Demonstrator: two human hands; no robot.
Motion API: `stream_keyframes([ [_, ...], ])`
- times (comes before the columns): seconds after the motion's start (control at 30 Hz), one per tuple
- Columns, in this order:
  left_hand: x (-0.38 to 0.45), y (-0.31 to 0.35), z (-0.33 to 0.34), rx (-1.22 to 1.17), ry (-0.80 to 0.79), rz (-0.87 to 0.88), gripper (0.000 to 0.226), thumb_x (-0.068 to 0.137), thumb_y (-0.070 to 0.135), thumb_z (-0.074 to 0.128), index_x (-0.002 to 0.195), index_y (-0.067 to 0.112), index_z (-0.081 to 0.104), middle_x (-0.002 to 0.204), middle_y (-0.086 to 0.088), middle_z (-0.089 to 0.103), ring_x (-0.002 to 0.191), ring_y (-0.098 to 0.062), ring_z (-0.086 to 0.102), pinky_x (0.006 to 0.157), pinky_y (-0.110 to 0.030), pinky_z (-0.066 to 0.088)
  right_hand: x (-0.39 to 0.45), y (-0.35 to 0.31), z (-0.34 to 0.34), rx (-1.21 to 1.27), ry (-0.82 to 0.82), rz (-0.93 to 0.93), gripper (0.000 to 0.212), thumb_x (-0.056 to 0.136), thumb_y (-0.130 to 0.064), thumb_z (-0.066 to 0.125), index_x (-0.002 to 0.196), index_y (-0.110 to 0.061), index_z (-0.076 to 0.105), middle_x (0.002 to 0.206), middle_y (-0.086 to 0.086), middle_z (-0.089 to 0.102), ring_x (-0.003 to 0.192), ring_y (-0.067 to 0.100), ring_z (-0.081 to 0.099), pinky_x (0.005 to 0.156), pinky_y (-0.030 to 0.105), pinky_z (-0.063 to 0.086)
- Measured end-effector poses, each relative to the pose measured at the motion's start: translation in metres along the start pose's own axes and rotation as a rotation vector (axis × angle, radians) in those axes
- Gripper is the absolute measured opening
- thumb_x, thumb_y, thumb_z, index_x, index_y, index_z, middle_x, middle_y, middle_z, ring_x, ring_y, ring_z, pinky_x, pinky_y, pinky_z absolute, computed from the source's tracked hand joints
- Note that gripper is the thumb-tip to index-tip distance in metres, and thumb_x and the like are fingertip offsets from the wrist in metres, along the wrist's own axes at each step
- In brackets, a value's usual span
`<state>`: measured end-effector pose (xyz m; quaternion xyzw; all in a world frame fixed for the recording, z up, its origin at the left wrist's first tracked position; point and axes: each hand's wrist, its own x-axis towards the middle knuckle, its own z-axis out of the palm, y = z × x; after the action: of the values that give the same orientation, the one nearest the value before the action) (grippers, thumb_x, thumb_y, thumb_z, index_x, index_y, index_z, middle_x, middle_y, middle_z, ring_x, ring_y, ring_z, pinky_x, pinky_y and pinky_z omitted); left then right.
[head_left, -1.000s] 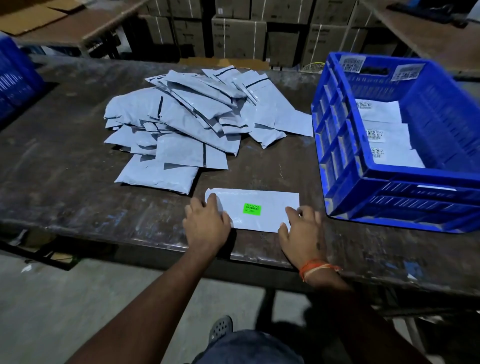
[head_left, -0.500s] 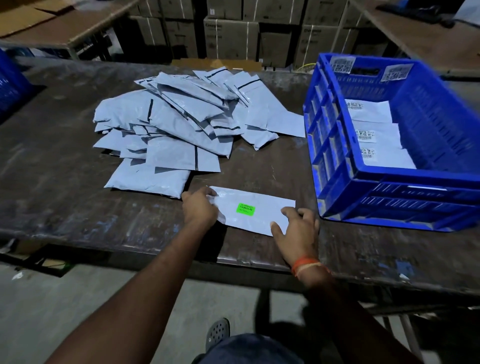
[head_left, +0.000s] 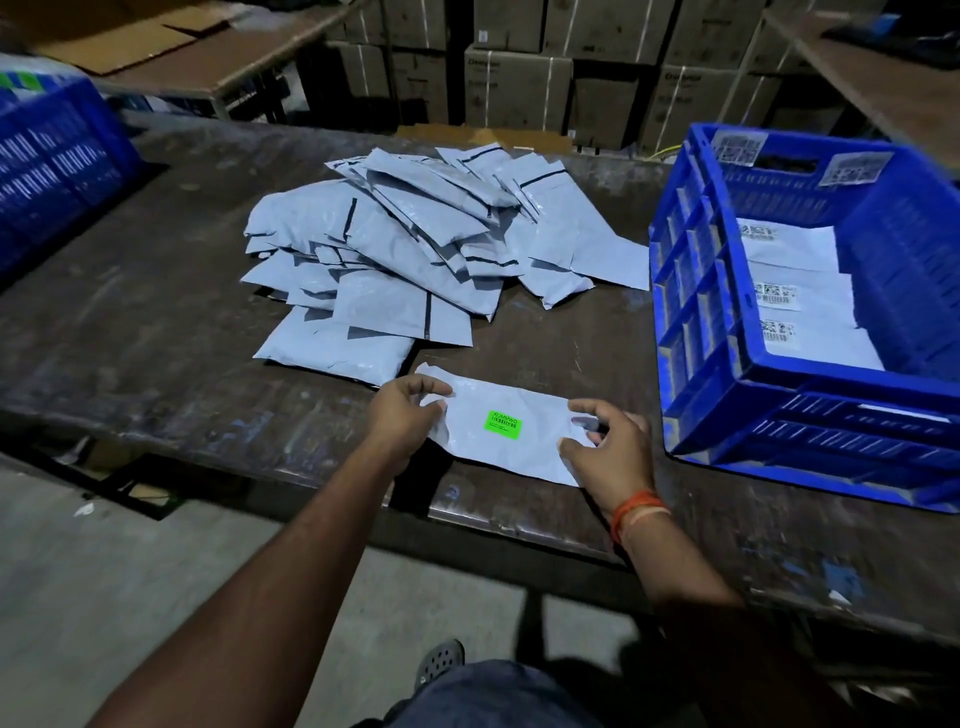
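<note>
Pinching grey mailer by short edges with left hand and right hand, near table edge; bare strip before blue crate.

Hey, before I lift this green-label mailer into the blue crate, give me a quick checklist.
1. Left hand pinches one end of the mailer: ok.
2. Right hand grips its other end: ok.
3. Green label faces up, uncovered: ok.
4. Mailer free of the pile: cannot tell, corner lies very close.
5. Blue crate has room above its flat mailers: ok.
</note>
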<state>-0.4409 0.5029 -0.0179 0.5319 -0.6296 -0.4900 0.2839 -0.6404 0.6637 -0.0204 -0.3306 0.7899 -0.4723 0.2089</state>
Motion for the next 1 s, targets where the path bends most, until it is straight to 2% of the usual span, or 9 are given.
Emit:
stream_keyframes([
  [0.13, -0.005, -0.006, -0.011, -0.049, 0.047, 0.008, 0.028, 0.09, -0.002, 0.064, 0.087, 0.023, 0.076, 0.097, 0.004, 0.075, 0.086, -0.013, 0.067, 0.08, -0.027, 0.054, 0.005, 0.005, 0.009, 0.115, -0.074, 0.105, 0.036, 0.058, -0.025, 0.072, 0.09, -0.041, 0.074, 0.091, 0.001, 0.07, 0.067, 0.014, 0.066, 0.071, 0.038, 0.061],
  [0.2, -0.007, -0.004, -0.018, -0.125, 0.06, -0.021, 0.028, 0.093, -0.007, 0.059, 0.093, 0.017, 0.075, 0.092, -0.002, 0.074, 0.066, -0.009, 0.061, 0.066, -0.021, 0.051, 0.006, 0.001, 0.012, 0.125, -0.122, 0.096, 0.029, 0.063, -0.016, 0.075, 0.084, -0.035, 0.076, 0.076, -0.004, 0.069, 0.06, 0.014, 0.059, 0.064, 0.034, 0.055],
  [0.3, -0.008, -0.004, -0.028, -0.292, 0.084, -0.098, 0.028, 0.095, -0.011, 0.054, 0.096, 0.01, 0.073, 0.09, -0.011, 0.071, 0.055, -0.008, 0.06, 0.051, -0.017, 0.048, 0.003, -0.006, 0.023, 0.159, -0.235, 0.085, 0.029, 0.073, 0.004, 0.076, 0.079, -0.024, 0.075, 0.076, -0.001, 0.067, 0.066, 0.011, 0.059, 0.069, 0.031, 0.052],
  [0.4, -0.004, -0.004, -0.045, -0.393, 0.093, -0.12, 0.025, 0.094, -0.012, 0.053, 0.102, 0.003, 0.072, 0.079, -0.011, 0.068, 0.046, -0.004, 0.057, 0.043, -0.014, 0.044, 0.001, -0.012, 0.041, 0.102, -0.258, 0.051, 0.021, 0.065, -0.016, 0.076, 0.082, -0.03, 0.078, 0.082, -0.009, 0.075, 0.081, 0.006, 0.07, 0.079, 0.035, 0.058],
  [0.5, 0.003, -0.011, -0.074, -0.48, 0.075, -0.114, 0.017, 0.09, -0.008, 0.065, 0.101, 0.003, 0.071, 0.087, -0.013, 0.071, 0.056, -0.008, 0.065, 0.053, -0.019, 0.053, 0.003, -0.024, 0.068, 0.082, -0.201, 0.003, 0.031, 0.057, -0.029, 0.069, 0.085, -0.041, 0.076, 0.076, -0.013, 0.073, 0.072, 0.007, 0.069, 0.074, 0.038, 0.06],
  [0.63, 0.02, -0.036, -0.137, -0.509, 0.083, -0.081, 0.021, 0.087, -0.007, 0.07, 0.103, 0.006, 0.071, 0.106, -0.015, 0.073, 0.074, -0.015, 0.069, 0.075, -0.031, 0.058, -0.004, -0.049, 0.122, 0.132, -0.154, -0.006, 0.03, 0.06, -0.034, 0.071, 0.09, -0.038, 0.075, 0.084, 0.004, 0.07, 0.072, 0.023, 0.068, 0.073, 0.048, 0.06],
  [0.8, 0.037, -0.069, -0.228, -0.472, 0.125, -0.062, 0.025, 0.09, -0.006, 0.068, 0.114, 0.002, 0.069, 0.096, -0.005, 0.07, 0.061, -0.001, 0.063, 0.055, -0.017, 0.051, -0.024, -0.102, 0.201, 0.255, -0.24, 0.01, 0.028, 0.068, -0.04, 0.075, 0.095, -0.036, 0.075, 0.086, 0.007, 0.065, 0.078, 0.02, 0.062, 0.078, 0.046, 0.058],
  [0.9, 0.047, -0.091, -0.282, -0.494, 0.177, -0.101, 0.021, 0.087, -0.005, 0.071, 0.106, 0.005, 0.07, 0.094, -0.008, 0.07, 0.064, -0.005, 0.066, 0.06, -0.02, 0.055, -0.036, -0.134, 0.25, 0.296, -0.285, 0.023, 0.022, 0.073, -0.029, 0.077, 0.095, -0.03, 0.076, 0.085, 0.002, 0.067, 0.08, 0.015, 0.064, 0.082, 0.041, 0.057],
  [1.0, 0.058, -0.117, -0.33, -0.417, 0.247, -0.089, 0.023, 0.08, 0.002, 0.081, 0.098, 0.013, 0.073, 0.104, -0.007, 0.073, 0.094, -0.015, 0.067, 0.082, -0.028, 0.055, -0.045, -0.159, 0.296, 0.29, -0.325, 0.014, 0.02, 0.079, -0.01, 0.077, 0.095, -0.022, 0.074, 0.077, -0.002, 0.063, 0.066, 0.009, 0.059, 0.073, 0.038, 0.056],
])
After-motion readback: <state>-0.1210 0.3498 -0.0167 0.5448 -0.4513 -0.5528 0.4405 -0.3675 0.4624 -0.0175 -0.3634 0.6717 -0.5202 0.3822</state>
